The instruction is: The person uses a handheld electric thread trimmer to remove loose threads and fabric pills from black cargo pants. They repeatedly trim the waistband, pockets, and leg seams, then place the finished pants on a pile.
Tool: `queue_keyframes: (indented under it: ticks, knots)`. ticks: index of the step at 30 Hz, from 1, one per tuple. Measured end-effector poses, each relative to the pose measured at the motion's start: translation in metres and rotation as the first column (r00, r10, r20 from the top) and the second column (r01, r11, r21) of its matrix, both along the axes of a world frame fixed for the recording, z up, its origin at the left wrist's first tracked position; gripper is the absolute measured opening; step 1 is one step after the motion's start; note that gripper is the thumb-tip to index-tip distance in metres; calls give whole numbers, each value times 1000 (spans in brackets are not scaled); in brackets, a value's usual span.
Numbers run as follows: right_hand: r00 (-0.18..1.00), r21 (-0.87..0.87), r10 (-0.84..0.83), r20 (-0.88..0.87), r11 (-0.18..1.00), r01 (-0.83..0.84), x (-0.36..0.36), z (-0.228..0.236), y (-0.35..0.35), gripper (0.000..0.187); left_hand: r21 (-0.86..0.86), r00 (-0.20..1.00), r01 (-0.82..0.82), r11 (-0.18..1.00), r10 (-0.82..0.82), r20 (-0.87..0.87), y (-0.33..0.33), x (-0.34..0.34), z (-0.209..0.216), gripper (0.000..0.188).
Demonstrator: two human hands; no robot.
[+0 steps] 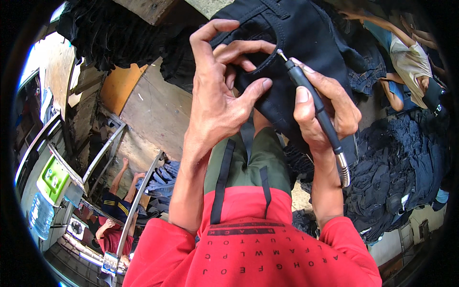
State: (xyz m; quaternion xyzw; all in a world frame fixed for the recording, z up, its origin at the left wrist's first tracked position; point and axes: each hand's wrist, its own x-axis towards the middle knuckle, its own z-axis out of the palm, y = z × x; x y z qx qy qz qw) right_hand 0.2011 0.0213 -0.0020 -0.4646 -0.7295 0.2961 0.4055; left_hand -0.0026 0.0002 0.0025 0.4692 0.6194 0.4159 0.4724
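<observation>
A pair of black jeans (311,40) is spread in front of me, with a curved, stitched pocket edge and a belt loop in sight. My right hand (327,103) grips a slim black rotary tool handpiece (313,93) like a pen. Its metal tip meets the pocket edge, and a springy metal sleeve extends from its rear end. My left hand (222,79) rests at the pocket opening with fingers spread. One fingertip reaches the edge beside the tool tip, and the thumb lies apart over the cloth.
Dark garments (387,167) are heaped at the right; more black garments (110,36) hang or lie at the upper left. Another person (406,67) is at the upper right, and one in red (117,237) at the lower left. Metal rails (143,196) and a blue water jug (42,215) are on the left.
</observation>
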Motion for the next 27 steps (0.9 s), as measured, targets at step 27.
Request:
queue_keyframes:
  ticks: [27]
  knots:
    - [865, -189, -278, -417, 958, 217, 38, 31, -33, 26, 149, 984, -140, 979, 154, -88, -10, -15, 31, 100]
